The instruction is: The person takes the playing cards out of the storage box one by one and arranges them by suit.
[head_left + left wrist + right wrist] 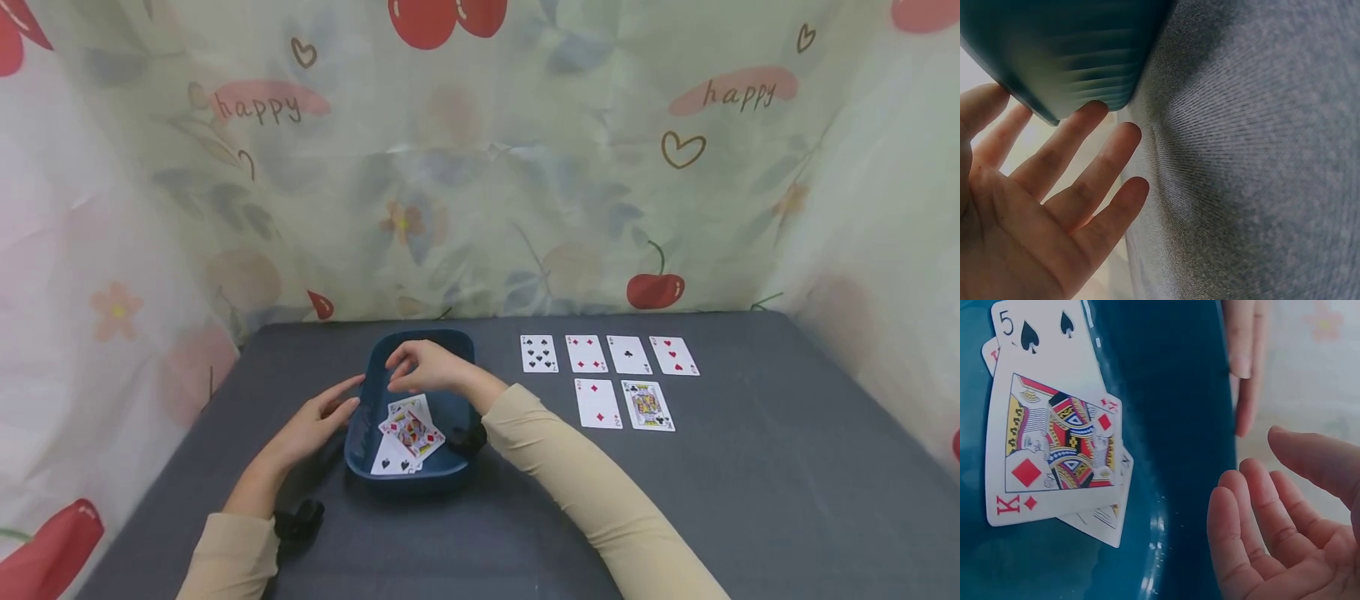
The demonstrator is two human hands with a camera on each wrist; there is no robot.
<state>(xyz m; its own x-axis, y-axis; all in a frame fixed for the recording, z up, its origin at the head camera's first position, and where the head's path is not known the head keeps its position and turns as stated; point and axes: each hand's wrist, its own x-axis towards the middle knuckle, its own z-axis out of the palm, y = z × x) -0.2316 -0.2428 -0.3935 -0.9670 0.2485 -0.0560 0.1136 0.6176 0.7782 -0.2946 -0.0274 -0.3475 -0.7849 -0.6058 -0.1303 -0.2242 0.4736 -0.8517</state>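
My left hand [318, 421] lies flat against the left outer wall of the dark blue tray [360, 433], fingers straight and relaxed; in the left wrist view the fingertips [1094, 112] touch the tray's ribbed underside edge where it meets the grey table [750, 500]. My right hand [423, 367] hangs over the far half of the tray, fingers loosely bent and spread, palm open and holding nothing; the right wrist view shows the fingers [1254, 506] apart, just beside the tray's rim. Inside the tray a small heap of playing cards [408, 433] lies face up, overlapping: the king of diamonds [1054, 444] is on top, the five of spades [1041, 337] shows from under it, and the corners of other cards poke out below, too covered for me to read. The heap sits in the near half of the tray, close to my right forearm. To the right of the tray, well apart from it, six cards are laid face up on the table in two rows: four in the far row [607, 354] and two in the near row [622, 404], among them a black king [647, 405]. A flowered curtain [480, 167] with cherries and the word "happy" hangs behind the table.
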